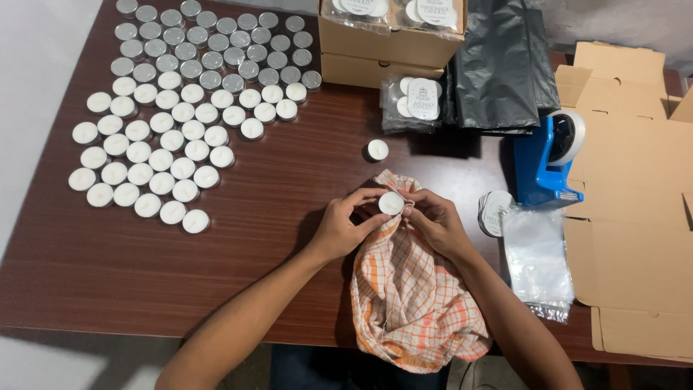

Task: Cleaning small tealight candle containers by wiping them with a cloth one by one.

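Tealight [391,203] pinched between both hands' fingers [415,209], apparently touching checked cloth [411,296]

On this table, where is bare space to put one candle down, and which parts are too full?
Bare wood lies on the table between the tealight rows and the checked cloth, also below those rows toward the near edge. The lone tealight has room around it. Crowded: the far left with candles, and the right side with tape dispenser, plastic bags and flat cartons.

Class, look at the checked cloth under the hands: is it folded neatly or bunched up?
Bunched up: the checked cloth lies crumpled in loose folds, gathered around the tealight.
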